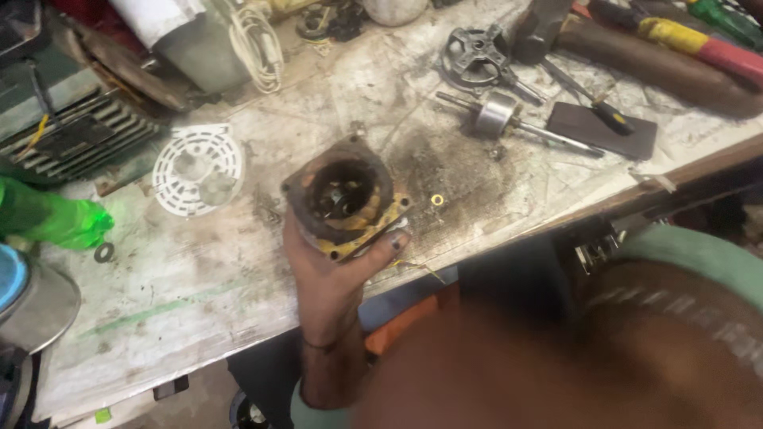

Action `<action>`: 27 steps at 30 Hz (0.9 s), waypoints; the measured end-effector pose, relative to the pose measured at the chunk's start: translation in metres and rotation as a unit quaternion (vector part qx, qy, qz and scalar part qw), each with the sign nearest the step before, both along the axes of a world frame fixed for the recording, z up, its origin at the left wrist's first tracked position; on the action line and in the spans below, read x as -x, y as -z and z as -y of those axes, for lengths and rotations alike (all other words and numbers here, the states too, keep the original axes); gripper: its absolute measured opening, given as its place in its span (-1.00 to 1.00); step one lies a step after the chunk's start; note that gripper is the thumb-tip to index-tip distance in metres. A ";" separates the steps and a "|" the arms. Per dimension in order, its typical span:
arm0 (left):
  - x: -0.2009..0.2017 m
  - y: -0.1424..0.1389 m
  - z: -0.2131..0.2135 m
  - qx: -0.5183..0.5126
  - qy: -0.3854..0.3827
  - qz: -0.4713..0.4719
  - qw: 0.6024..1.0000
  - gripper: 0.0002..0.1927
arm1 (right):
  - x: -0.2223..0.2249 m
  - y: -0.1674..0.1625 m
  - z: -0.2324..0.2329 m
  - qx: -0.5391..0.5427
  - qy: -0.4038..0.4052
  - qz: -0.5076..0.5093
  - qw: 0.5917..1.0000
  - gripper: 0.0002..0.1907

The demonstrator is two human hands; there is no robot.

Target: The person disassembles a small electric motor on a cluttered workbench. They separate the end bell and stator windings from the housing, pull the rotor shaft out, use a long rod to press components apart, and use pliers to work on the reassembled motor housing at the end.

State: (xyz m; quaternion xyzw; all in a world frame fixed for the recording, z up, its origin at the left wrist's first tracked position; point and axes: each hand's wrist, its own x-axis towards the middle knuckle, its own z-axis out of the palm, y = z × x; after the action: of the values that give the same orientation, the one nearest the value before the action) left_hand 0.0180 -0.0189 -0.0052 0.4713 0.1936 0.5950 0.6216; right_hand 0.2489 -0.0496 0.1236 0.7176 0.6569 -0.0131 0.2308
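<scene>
My left hand (pixel 326 274) is raised over the near edge of the workbench (pixel 199 278). It grips a grimy square motor housing (pixel 346 195) with a round open bore, yellowish rusty corners and windings inside. The thumb lies on the housing's lower right corner and the fingers wrap behind its left side. A blurred arm with a green sleeve (pixel 604 342) fills the lower right. My right hand is out of sight.
On the stained bench lie a rotor on its shaft (pixel 497 115), a metal end cover (pixel 474 54), a screwdriver (pixel 592 103), a dark flat slab (pixel 602 129), a brass washer (pixel 437 199), a white round grille (pixel 197 168), a green bottle (pixel 48 218) and coiled white cable (pixel 258 44).
</scene>
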 end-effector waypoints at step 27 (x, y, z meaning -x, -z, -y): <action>-0.008 0.017 0.000 -0.100 0.021 -0.044 0.994 0.05 | -0.100 0.064 -0.008 -0.325 0.056 -0.330 0.885 -0.75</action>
State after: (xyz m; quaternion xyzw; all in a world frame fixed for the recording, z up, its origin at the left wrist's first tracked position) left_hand 0.0258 -0.0191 -0.0225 0.5610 0.1502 0.5768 0.5745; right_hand 0.3494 -0.0414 0.0596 0.7424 0.6213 -0.0478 -0.2461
